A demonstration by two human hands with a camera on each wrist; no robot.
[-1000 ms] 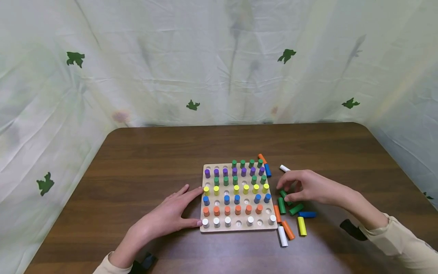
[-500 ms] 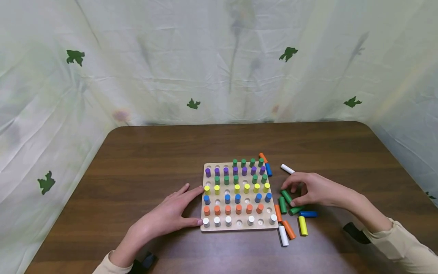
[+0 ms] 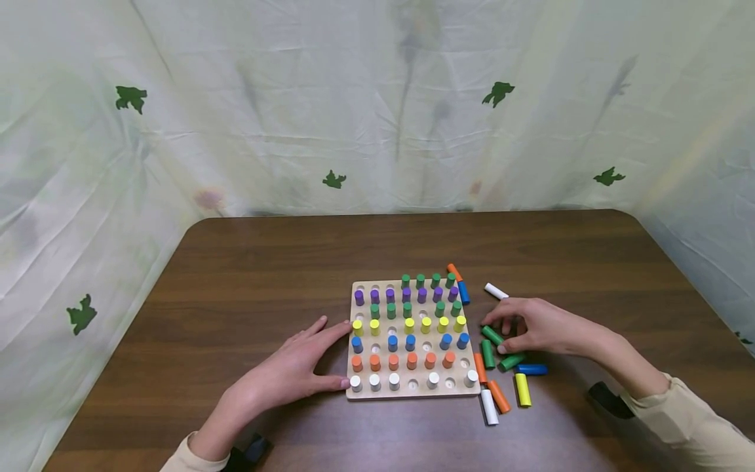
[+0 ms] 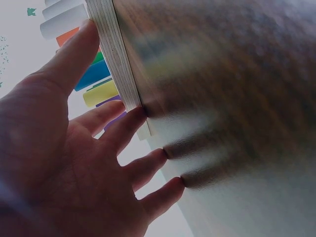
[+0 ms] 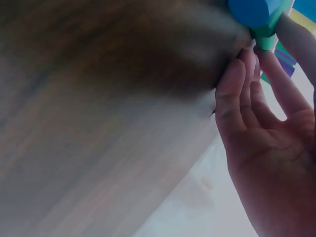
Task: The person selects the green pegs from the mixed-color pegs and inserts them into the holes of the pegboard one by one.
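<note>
A wooden pegboard (image 3: 413, 390) stands on the table with rows of coloured pegs in its holes; a few holes are bare. My left hand (image 3: 289, 367) has its fingers spread against the board's left side. In the left wrist view the thumb of the left hand (image 4: 44, 143) touches the board edge (image 4: 116, 54), and other fingertips rest on the table. Right of the board, my right hand (image 3: 545, 326) holds a green peg (image 3: 492, 335) by its ends between thumb and index finger. In the right wrist view that green peg (image 5: 265, 42) is partly hidden behind a blue peg (image 5: 249, 11).
Around the right hand lie two more green pegs (image 3: 487, 354), a blue peg (image 3: 531, 370), a yellow peg (image 3: 522, 390), orange pegs (image 3: 498, 396) and a white peg (image 3: 489, 407). Another white peg (image 3: 495, 291) lies farther back. A pale curtain (image 3: 377, 118) hangs behind the table (image 3: 265, 262).
My right hand has shifted slightly right and nearer, and the green peg at its fingertips has turned and moved a little. The left hand stays against the board.
</note>
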